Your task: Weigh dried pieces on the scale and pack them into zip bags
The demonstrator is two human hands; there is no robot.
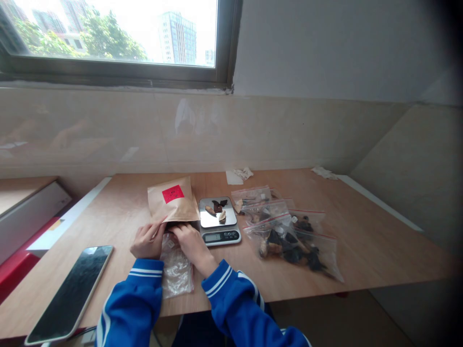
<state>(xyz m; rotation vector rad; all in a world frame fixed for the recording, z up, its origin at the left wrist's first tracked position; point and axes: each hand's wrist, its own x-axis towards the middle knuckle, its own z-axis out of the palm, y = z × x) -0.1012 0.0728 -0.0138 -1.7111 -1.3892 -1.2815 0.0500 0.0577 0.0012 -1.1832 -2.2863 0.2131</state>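
Observation:
A brown kraft paper bag with a red label lies with its mouth toward me. My left hand is closed on the left side of that mouth. At the dark opening, my right hand has its fingers curled, with the fingertips hidden. Below both hands is a stack of clear plastic bags, partly covered by my wrists. Just right of my right hand stands a digital kitchen scale. Several dried, dark and tan pieces rest on its plate. Its display is too small to read.
Several clear zip bags with dark dried pieces lie overlapped right of the scale. A phone rests at the left table edge. Crumpled tissue and another tissue lie at the back, near the tiled wall.

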